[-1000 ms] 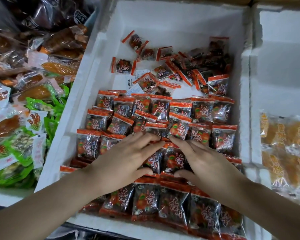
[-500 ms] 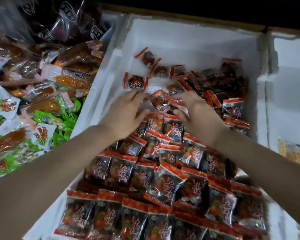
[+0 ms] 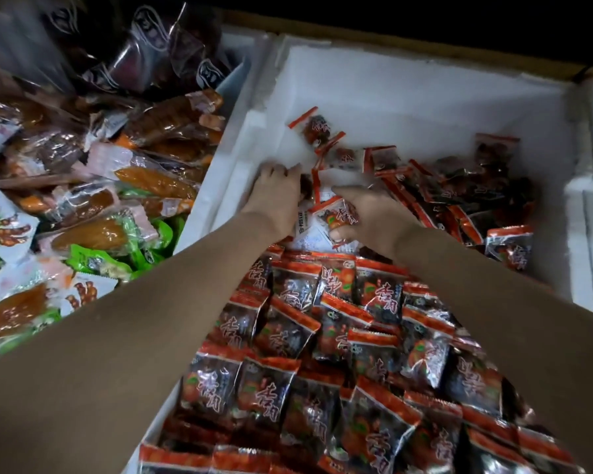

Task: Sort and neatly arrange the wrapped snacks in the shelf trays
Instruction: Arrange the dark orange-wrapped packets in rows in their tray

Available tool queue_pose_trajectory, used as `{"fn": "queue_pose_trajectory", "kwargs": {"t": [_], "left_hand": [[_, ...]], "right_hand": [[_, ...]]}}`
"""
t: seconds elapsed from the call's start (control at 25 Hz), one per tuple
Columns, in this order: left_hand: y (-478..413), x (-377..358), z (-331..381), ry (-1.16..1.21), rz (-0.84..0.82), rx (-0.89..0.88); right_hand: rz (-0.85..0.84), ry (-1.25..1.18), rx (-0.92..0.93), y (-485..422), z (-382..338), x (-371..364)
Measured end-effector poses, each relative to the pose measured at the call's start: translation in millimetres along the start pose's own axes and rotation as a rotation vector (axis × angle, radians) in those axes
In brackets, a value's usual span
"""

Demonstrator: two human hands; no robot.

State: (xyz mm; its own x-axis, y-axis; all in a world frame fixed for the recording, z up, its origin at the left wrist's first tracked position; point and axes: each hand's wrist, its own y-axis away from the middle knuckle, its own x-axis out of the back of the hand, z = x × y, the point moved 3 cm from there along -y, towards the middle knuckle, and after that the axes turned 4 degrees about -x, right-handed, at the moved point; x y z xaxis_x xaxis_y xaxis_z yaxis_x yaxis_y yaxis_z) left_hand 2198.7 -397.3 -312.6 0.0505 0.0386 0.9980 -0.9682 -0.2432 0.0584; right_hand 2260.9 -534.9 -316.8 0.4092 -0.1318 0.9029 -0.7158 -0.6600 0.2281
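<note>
White foam tray (image 3: 425, 83), shelf level. Right hand (image 3: 374, 217) pinches one wrapped snack (image 3: 338, 217) between thumb and curled fingers, red seal edge turned toward the left hand (image 3: 274, 196). Left fingers curl onto a dark packet (image 3: 305, 186) just beside it; true grip or mere touch, cannot tell. Loose stragglers (image 3: 317, 128) lie beyond the left fingertips, toward the far wall, so the left hand is nearer. Tidy rows (image 3: 322, 319) sit under both forearms.
</note>
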Motion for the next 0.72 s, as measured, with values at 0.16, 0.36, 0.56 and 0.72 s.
{"fn": "queue_pose_trajectory", "kwargs": {"t": [0.16,0.36,0.56,0.72], "left_hand": [[-4,4,3,-0.086,0.017,0.0],[4,8,5,0.081,0.128,-0.017],[38,23,2,0.533,0.334,-0.001],[85,43,-6,0.655,0.484,0.021]], "right_hand": [[-0.058,0.046,0.003,-3,2,3],[0.126,-0.066,0.019,7,3,8],[0.283,-0.138,0.026,28,-3,27],[0.351,-0.388,0.098,77,-28,48]]}}
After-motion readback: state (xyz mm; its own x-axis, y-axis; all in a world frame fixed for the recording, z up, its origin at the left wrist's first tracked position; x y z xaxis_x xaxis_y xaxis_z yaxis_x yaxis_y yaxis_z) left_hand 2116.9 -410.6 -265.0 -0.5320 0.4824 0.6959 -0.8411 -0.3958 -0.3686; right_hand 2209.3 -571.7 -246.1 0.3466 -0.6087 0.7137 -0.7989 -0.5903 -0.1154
